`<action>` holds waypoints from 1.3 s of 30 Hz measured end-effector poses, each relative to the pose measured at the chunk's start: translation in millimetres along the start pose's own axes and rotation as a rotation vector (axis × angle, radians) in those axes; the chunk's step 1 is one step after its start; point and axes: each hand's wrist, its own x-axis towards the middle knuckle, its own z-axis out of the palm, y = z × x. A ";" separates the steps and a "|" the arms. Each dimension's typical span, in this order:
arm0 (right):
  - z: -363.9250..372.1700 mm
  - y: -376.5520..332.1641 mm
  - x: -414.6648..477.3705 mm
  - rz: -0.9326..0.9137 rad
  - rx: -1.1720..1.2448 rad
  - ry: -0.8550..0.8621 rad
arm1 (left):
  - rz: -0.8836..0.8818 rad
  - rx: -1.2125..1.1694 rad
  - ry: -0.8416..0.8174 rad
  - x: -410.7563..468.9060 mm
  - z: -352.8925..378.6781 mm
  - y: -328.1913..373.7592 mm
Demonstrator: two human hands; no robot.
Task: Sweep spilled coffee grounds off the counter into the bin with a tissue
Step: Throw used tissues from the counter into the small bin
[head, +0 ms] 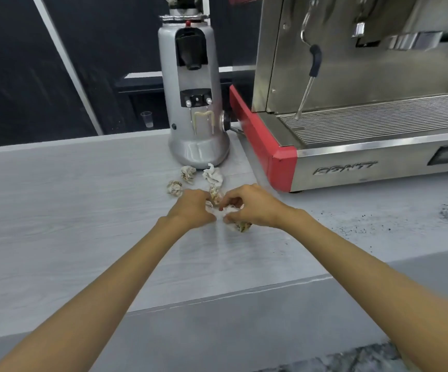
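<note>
Both hands meet over the grey counter [69, 210] in front of the grinder. My left hand [192, 209] and my right hand [249, 208] pinch a white tissue [229, 210] between them. A stained tissue wad [242, 226] lies under my right hand, and another [215, 194] pokes up between the hands. Three more crumpled tissues lie behind: one stained [174, 187], one stained [188, 174] and one clean white [213, 175]. Dark coffee grounds [357, 229] speckle the counter at the right. No bin is in view.
A silver coffee grinder [197, 108] stands just behind the tissues. A steel and red espresso machine [351, 116] fills the right, its steam wand [307, 87] hanging down. A small plastic cup [147, 118] sits beyond the counter. The counter's front edge [217, 299] runs below my forearms.
</note>
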 end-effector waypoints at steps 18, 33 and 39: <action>-165.5 201.6 -328.0 0.468 -0.001 0.262 | 0.491 -0.091 -0.274 -43.1 178.2 369.7; -166.5 410.8 -534.2 1.017 0.174 0.518 | 0.618 -0.099 -0.654 -11.4 407.6 568.0; -120.5 523.6 -544.0 1.146 0.330 0.678 | 0.557 -0.126 -0.689 37.6 520.2 589.4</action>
